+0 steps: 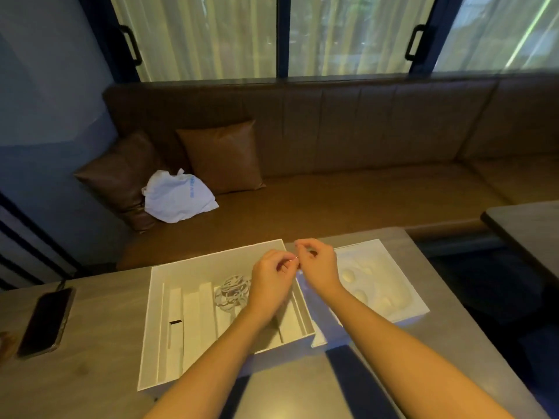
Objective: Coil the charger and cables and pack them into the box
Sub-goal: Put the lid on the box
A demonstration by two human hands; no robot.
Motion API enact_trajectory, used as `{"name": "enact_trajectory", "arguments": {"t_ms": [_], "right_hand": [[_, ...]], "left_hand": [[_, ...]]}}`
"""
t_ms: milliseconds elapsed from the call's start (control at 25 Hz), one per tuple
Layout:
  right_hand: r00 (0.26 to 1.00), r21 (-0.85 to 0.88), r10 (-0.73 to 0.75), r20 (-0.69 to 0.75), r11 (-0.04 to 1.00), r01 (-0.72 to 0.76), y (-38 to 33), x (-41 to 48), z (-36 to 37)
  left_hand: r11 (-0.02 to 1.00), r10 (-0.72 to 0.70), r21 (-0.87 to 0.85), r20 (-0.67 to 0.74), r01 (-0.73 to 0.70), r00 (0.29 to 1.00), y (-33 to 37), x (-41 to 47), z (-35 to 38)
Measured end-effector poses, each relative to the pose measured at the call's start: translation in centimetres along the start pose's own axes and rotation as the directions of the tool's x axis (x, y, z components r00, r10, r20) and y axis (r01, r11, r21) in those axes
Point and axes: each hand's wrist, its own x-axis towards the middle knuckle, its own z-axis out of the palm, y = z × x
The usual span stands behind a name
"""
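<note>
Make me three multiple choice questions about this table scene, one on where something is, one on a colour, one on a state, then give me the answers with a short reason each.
1. Where does the coiled white cable lie?
A. Inside the open white box
B. On the phone
C. On the sofa seat

2. What colour is the plastic bag on the sofa?
A. Black
B. White
C. Red

3. What are the two hands doing?
A. Resting flat on the table
B. Both gripping the phone
C. Raised over the box, pinching something small between them

Answers: 
1 A, the coil sits among the box's dividers. 
2 B, the bag is white with faint blue print, beside the brown cushion. 
3 C, the left hand and right hand meet fingertip to fingertip above the box; the phone lies untouched at the table's left.
</note>
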Motion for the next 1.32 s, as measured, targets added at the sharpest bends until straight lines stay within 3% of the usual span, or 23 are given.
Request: {"name": "enact_trajectory", "arguments": {"t_ms": [120,200,280,320,400,520,640,760,840,920,1040,1160,1240,1280,1320], "right_hand": [[0.993,-0.358,0.11,-0.032,0.927,-0.115,4.5,-1.3,-6.9],[0.957,-0.666,0.287,0.041,0.722,-0.188,8.9,-2.9,-10.8],[0.917,-0.785,0.394,0.068,0.588,-0.194,11.7,-4.7,-13.1],[0.918,-0.799,0.383,0.1,0.581,-0.155,12.7,-5.4,-13.7],[0.938,-0.844,0.272,0.213,0.535,0.036,13.4,-6.0,-13.9],[0.951,-0.871,0.164,0.262,0.464,0.16,12.8,-6.0,-14.1],[0.951,-0.848,0.134,0.279,0.499,0.179,11.1,-5.6,-15.3],[0.956,-0.782,0.028,0.29,0.584,0.22,6.9,-4.0,-17.1],[0.936,-0.763,-0.015,0.35,0.576,0.295,2.9,-2.6,-18.1],[0.923,-0.752,-0.063,0.381,0.56,0.348,-1.8,-1.8,-19.0],[0.905,-0.743,-0.158,0.395,0.524,0.416,-8.8,-1.9,-19.8],[0.866,-0.617,-0.235,0.441,0.622,0.483,-15.5,-3.2,-19.3],[0.802,-0.45,-0.27,0.534,0.712,0.539,-18.6,-4.3,-18.1],[0.763,-0.368,-0.283,0.582,0.744,0.557,-19.7,-4.9,-17.0],[0.731,-0.308,-0.29,0.618,0.766,0.564,-20.3,-5.3,-15.9]], "left_hand": [[0.955,0.179,0.164,0.352,-0.249,0.919,1.3,-2.1,4.9],[0.842,0.063,0.395,0.605,-0.367,0.794,0.9,-3.5,8.2],[0.574,-0.121,0.618,0.713,-0.537,0.69,0.1,-4.2,10.1],[0.464,-0.199,0.671,0.715,-0.579,0.67,-0.2,-4.2,10.5],[0.396,-0.3,0.719,0.689,-0.572,0.659,-0.4,-4.2,10.9],[0.409,-0.306,0.711,0.697,-0.571,0.648,-0.1,-4.2,11.1],[0.49,-0.261,0.684,0.707,-0.54,0.658,0.3,-3.9,10.3],[0.718,-0.099,0.562,0.666,-0.411,0.739,1.5,-2.4,8.5],[0.875,-0.034,0.41,0.584,-0.259,0.811,2.7,-1.5,6.4],[0.956,0.021,0.245,0.482,-0.158,0.876,3.9,-1.1,3.7],[0.984,0.176,-0.023,0.219,-0.175,0.96,5.9,-1.3,-1.1],[0.951,0.283,-0.115,-0.055,-0.287,0.958,7.4,-1.9,-6.4],[0.933,0.332,-0.147,0.005,-0.327,0.943,7.5,-2.4,-10.2],[0.923,0.314,-0.27,0.114,-0.275,0.943,7.6,-2.9,-11.5],[0.911,0.307,-0.308,0.066,-0.274,0.949,7.3,-3.3,-12.7]]}}
